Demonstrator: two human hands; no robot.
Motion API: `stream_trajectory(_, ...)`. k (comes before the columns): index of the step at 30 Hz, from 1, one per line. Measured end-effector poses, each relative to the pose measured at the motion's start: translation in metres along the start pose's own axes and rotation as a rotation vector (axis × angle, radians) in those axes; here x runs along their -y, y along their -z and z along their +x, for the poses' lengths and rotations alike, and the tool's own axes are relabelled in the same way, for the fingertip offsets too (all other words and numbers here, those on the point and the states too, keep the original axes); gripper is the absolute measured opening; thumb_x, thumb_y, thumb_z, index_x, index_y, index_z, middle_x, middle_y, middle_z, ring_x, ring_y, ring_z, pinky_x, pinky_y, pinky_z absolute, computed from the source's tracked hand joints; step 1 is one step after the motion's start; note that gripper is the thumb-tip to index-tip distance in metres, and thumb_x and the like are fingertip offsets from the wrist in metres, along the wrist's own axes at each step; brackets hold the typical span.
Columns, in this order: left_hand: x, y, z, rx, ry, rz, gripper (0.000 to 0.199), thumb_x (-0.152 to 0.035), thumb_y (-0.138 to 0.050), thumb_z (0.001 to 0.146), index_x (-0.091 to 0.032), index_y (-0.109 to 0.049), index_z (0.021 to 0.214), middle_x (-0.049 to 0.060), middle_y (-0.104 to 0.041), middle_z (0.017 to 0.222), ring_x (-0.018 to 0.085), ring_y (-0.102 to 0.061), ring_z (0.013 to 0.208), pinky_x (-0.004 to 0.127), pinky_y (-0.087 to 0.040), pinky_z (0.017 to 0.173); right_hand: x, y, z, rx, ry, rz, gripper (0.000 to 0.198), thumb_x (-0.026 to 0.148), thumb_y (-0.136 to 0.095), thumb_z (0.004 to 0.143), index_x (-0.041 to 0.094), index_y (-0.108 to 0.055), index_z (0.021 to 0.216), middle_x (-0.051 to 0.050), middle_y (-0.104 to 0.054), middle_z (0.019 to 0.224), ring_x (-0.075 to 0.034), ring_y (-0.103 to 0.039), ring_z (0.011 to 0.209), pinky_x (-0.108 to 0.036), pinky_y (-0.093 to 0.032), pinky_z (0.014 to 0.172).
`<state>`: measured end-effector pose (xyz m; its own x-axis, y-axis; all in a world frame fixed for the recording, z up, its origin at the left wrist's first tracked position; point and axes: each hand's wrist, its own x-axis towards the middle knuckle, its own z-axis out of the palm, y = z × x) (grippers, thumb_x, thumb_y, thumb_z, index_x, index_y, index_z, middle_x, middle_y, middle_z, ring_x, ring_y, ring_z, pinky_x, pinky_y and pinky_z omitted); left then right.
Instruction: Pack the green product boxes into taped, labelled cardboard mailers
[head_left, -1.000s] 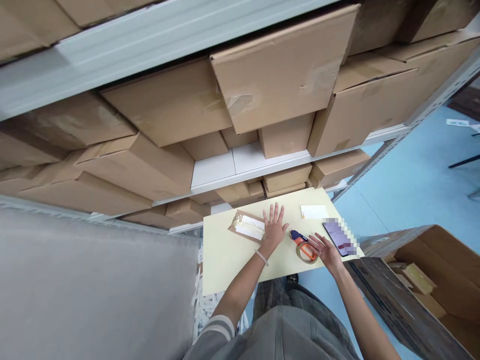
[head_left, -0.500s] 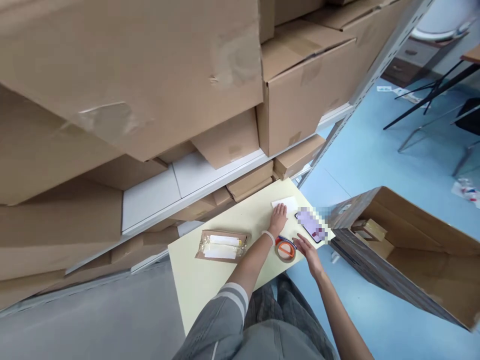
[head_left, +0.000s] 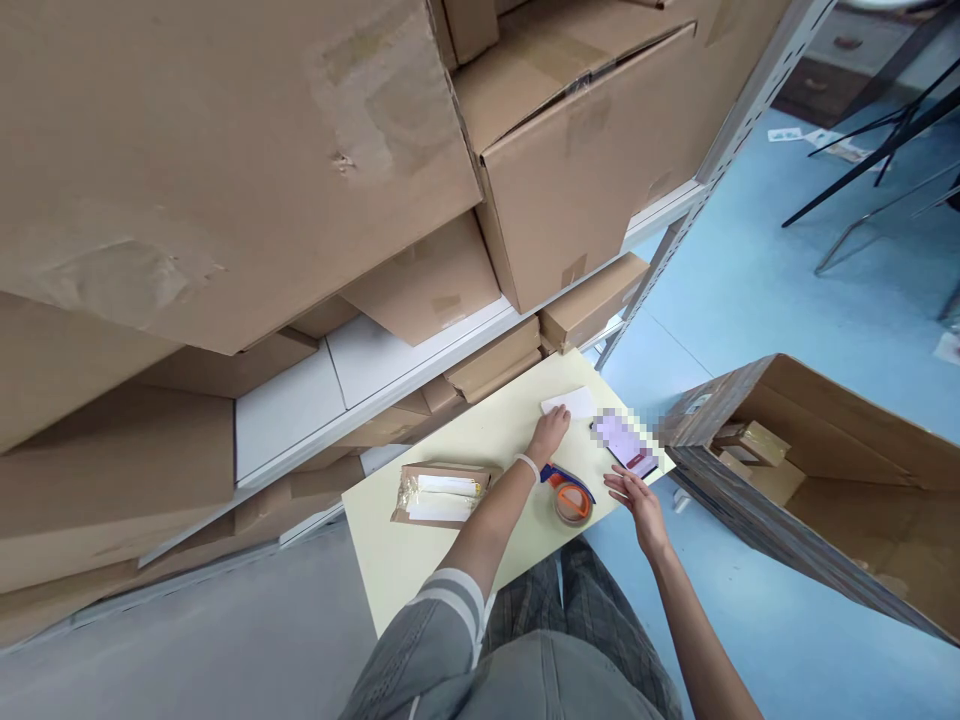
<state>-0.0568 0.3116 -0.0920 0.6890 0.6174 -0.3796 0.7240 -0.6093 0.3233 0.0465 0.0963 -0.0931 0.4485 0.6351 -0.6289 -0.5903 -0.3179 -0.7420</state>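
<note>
My left hand [head_left: 550, 436], with a white band at its wrist, has its fingers curled at the near edge of a white paper [head_left: 574, 402] on a small cream table. The fingertips look closed on that edge, though their undersides are hidden. My right hand [head_left: 634, 494] hovers over the table's right edge, fingers apart and nothing in them, close to a phone [head_left: 626, 443] with a partly blurred screen. Between my arms lies a blue and orange tape dispenser [head_left: 568, 492] with a roll of tape. Left of my left forearm sits an open, tape-wrapped cardboard packet [head_left: 441, 496] with white items inside.
Shelves [head_left: 375, 360] with stacked cardboard boxes [head_left: 570, 190] rise along the table's far side. A large open carton [head_left: 847, 500] stands on the blue floor to the right, smaller boxes [head_left: 754, 445] inside it. Chair and table legs are at the upper right.
My left hand has drawn back from lying flat on the white paper to curled fingers at its edge. My right hand has shifted right, away from the tape dispenser. The view has turned slightly.
</note>
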Motion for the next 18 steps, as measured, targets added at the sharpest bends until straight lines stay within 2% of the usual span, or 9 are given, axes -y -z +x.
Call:
stream_trajectory(4, 0.003, 0.015, -0.001, 0.006, 0.069, -0.023, 0.035, -0.001, -0.04, 0.091, -0.013, -0.063, 0.113, 0.016, -0.067, 0.119, 0.021, -0.063, 0.114, 0.031, -0.05, 0.095, 0.014, -0.018, 0.008, 0.036, 0.026, -0.04, 0.041, 0.052, -0.072, 0.076, 0.022, -0.073, 0.104, -0.009, -0.076, 0.096, -0.025, -0.069, 0.097, -0.039, -0.052, 0.088)
stream_trajectory(7, 0.008, 0.032, -0.007, -0.021, 0.155, -0.052, 0.024, -0.006, -0.046, 0.09, -0.013, -0.063, 0.106, 0.014, -0.072, 0.103, 0.022, -0.068, 0.101, 0.032, -0.051, 0.088, 0.018, -0.028, 0.009, 0.076, 0.057, -0.099, 0.044, 0.055, -0.071, 0.074, 0.022, -0.072, 0.103, -0.009, -0.076, 0.093, -0.025, -0.068, 0.096, -0.04, -0.051, 0.088)
stream_trajectory(10, 0.015, 0.055, -0.025, -0.087, 0.21, -0.088, 0.018, -0.016, -0.047, 0.094, -0.017, -0.062, 0.105, 0.01, -0.073, 0.104, 0.02, -0.068, 0.099, 0.03, -0.05, 0.086, 0.021, -0.034, 0.011, 0.107, 0.122, -0.189, 0.043, 0.055, -0.069, 0.075, 0.022, -0.072, 0.103, -0.009, -0.075, 0.096, -0.026, -0.067, 0.097, -0.042, -0.05, 0.09)
stream_trajectory(13, 0.02, 0.08, -0.055, -0.177, 0.231, -0.14, 0.018, -0.021, -0.046, 0.096, -0.022, -0.059, 0.108, 0.005, -0.072, 0.11, 0.017, -0.066, 0.103, 0.027, -0.048, 0.087, 0.033, -0.046, 0.016, 0.069, 0.261, -0.291, 0.041, 0.047, -0.07, 0.074, 0.023, -0.069, 0.107, -0.009, -0.071, 0.109, -0.026, -0.064, 0.103, -0.045, -0.047, 0.095)
stream_trajectory(15, 0.02, 0.093, -0.079, -0.24, 0.247, -0.209, 0.018, -0.021, -0.046, 0.096, -0.024, -0.059, 0.109, 0.003, -0.071, 0.111, 0.016, -0.065, 0.105, 0.026, -0.047, 0.088, 0.047, -0.064, 0.019, 0.048, 0.377, -0.346, 0.042, 0.039, -0.072, 0.072, 0.023, -0.067, 0.111, -0.01, -0.067, 0.12, -0.027, -0.059, 0.111, -0.047, -0.043, 0.101)
stream_trajectory(18, 0.016, 0.104, -0.114, -0.318, 0.271, -0.301, 0.018, -0.022, -0.046, 0.097, -0.026, -0.06, 0.107, 0.001, -0.071, 0.11, 0.016, -0.064, 0.104, 0.026, -0.046, 0.088, 0.07, -0.106, 0.02, 0.079, 0.52, -0.391, 0.048, 0.027, -0.076, 0.067, 0.026, -0.066, 0.113, -0.008, -0.061, 0.131, -0.029, -0.049, 0.125, -0.049, -0.032, 0.112)
